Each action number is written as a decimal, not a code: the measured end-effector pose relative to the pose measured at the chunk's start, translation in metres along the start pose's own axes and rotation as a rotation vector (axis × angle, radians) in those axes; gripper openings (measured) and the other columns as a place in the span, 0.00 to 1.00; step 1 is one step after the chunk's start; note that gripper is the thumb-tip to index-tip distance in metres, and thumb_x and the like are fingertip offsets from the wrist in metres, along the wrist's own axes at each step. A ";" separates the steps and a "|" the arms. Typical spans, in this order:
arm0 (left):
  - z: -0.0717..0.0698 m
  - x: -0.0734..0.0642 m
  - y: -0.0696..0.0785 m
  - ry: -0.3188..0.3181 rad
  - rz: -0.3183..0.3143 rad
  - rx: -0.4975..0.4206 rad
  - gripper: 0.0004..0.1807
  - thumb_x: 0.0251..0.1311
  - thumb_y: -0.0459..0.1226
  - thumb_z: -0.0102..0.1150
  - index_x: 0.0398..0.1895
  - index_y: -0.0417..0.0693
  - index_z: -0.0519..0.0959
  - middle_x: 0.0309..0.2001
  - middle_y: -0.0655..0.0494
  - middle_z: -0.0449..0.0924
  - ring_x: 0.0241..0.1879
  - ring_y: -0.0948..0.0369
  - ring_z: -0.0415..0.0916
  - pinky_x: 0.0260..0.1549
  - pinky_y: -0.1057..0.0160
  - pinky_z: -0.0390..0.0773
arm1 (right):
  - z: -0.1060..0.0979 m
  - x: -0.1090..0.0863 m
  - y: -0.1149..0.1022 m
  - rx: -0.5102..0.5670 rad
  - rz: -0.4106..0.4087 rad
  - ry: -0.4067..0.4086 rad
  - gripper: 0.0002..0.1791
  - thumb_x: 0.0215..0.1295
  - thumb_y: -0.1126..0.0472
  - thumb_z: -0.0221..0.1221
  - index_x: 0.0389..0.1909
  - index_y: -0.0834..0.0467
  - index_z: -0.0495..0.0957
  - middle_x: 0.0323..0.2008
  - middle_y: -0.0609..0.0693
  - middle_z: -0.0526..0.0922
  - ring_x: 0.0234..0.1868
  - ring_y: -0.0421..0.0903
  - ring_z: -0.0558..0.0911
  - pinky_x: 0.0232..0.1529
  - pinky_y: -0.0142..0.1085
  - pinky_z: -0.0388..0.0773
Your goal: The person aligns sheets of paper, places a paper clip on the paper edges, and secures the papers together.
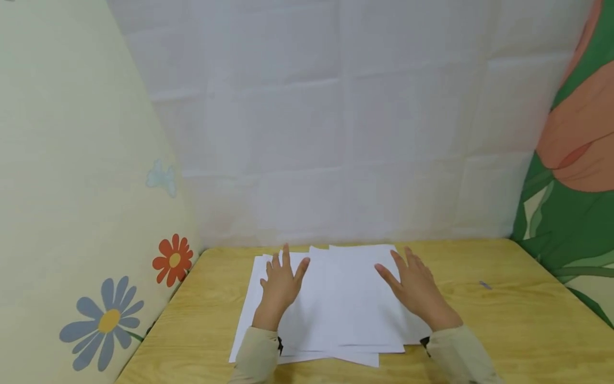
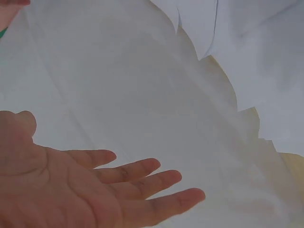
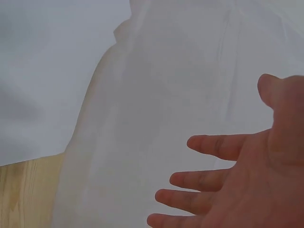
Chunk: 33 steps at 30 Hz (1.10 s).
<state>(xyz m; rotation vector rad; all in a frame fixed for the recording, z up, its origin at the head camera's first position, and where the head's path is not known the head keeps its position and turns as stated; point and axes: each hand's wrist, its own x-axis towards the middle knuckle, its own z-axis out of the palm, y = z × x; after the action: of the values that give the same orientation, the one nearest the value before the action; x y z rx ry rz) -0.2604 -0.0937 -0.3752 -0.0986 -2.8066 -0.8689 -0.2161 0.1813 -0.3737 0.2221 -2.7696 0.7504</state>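
Note:
Several white sheets of paper (image 1: 342,304) lie overlapped and unevenly spread on the wooden table, their edges and corners sticking out at different angles. Over the left part of the sheets is my left hand (image 1: 280,288), fingers spread and holding nothing. My right hand (image 1: 419,290) hovers by the right edge of the paper, likewise spread and without anything in it. In the left wrist view the left palm (image 2: 71,190) shows bare with straight fingers. The right wrist view shows the right palm (image 3: 256,185) bare too, apart from the paper (image 3: 57,71).
A small purplish scrap (image 1: 485,285) lies on the wooden table (image 1: 518,330) to the right. Behind the table hangs a creased white cloth (image 1: 336,133). A flower-patterned panel (image 1: 86,213) stands at the left, and a green and orange one (image 1: 571,213) at the right.

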 end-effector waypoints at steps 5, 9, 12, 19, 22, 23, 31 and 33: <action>-0.007 0.004 -0.011 -0.015 -0.055 -0.008 0.42 0.69 0.61 0.36 0.74 0.39 0.52 0.66 0.27 0.57 0.65 0.32 0.55 0.53 0.26 0.57 | 0.003 0.001 0.004 0.010 0.014 -0.018 0.41 0.74 0.39 0.42 0.68 0.73 0.57 0.68 0.78 0.48 0.66 0.77 0.51 0.61 0.70 0.49; -0.011 0.008 -0.021 -0.018 -0.076 0.015 0.42 0.70 0.59 0.38 0.71 0.33 0.55 0.62 0.25 0.61 0.61 0.30 0.60 0.51 0.28 0.62 | 0.005 0.003 0.009 0.022 0.039 -0.044 0.41 0.75 0.40 0.39 0.67 0.74 0.56 0.68 0.78 0.49 0.67 0.76 0.51 0.59 0.71 0.51; -0.015 0.010 -0.029 -0.022 -0.084 0.045 0.40 0.70 0.55 0.43 0.68 0.27 0.57 0.59 0.23 0.63 0.58 0.29 0.62 0.49 0.30 0.66 | 0.005 0.005 0.013 0.036 0.062 -0.074 0.40 0.76 0.41 0.36 0.67 0.75 0.56 0.67 0.79 0.49 0.66 0.77 0.51 0.58 0.72 0.51; -0.022 0.012 -0.047 -0.060 -0.121 0.088 0.35 0.70 0.48 0.48 0.58 0.18 0.63 0.52 0.20 0.67 0.53 0.28 0.66 0.49 0.36 0.70 | 0.005 0.010 0.020 0.087 0.075 -0.133 0.37 0.78 0.46 0.36 0.59 0.81 0.63 0.61 0.82 0.58 0.62 0.78 0.57 0.59 0.68 0.55; -0.027 0.011 -0.051 -0.089 -0.144 0.084 0.33 0.70 0.47 0.48 0.53 0.16 0.66 0.51 0.19 0.68 0.52 0.27 0.65 0.51 0.36 0.68 | 0.006 0.012 0.025 0.130 0.080 -0.162 0.36 0.78 0.48 0.37 0.57 0.83 0.64 0.58 0.81 0.63 0.61 0.76 0.62 0.60 0.64 0.59; -0.029 0.011 -0.052 -0.101 -0.148 0.087 0.32 0.70 0.46 0.48 0.51 0.16 0.68 0.50 0.19 0.69 0.52 0.26 0.66 0.51 0.37 0.68 | 0.007 0.012 0.027 0.139 0.085 -0.174 0.36 0.78 0.48 0.38 0.57 0.83 0.64 0.58 0.81 0.65 0.61 0.75 0.63 0.60 0.62 0.61; -0.033 0.012 -0.066 -0.208 -0.185 0.170 0.29 0.71 0.45 0.44 0.46 0.19 0.74 0.49 0.25 0.74 0.53 0.30 0.67 0.55 0.38 0.65 | 0.006 0.014 0.046 0.088 0.169 -0.246 0.34 0.77 0.49 0.39 0.47 0.82 0.70 0.45 0.75 0.76 0.47 0.68 0.76 0.49 0.56 0.72; -0.034 0.012 -0.070 -0.249 -0.206 0.174 0.29 0.72 0.45 0.43 0.48 0.19 0.73 0.51 0.25 0.73 0.56 0.30 0.65 0.57 0.38 0.64 | 0.006 0.015 0.050 0.092 0.191 -0.255 0.31 0.77 0.50 0.40 0.39 0.79 0.72 0.35 0.69 0.77 0.38 0.61 0.77 0.43 0.53 0.74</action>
<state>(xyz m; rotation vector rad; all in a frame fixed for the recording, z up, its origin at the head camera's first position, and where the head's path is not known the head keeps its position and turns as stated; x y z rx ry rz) -0.2750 -0.1703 -0.3838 0.1197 -3.1564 -0.6893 -0.2421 0.2193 -0.3980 0.0747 -3.0318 0.9584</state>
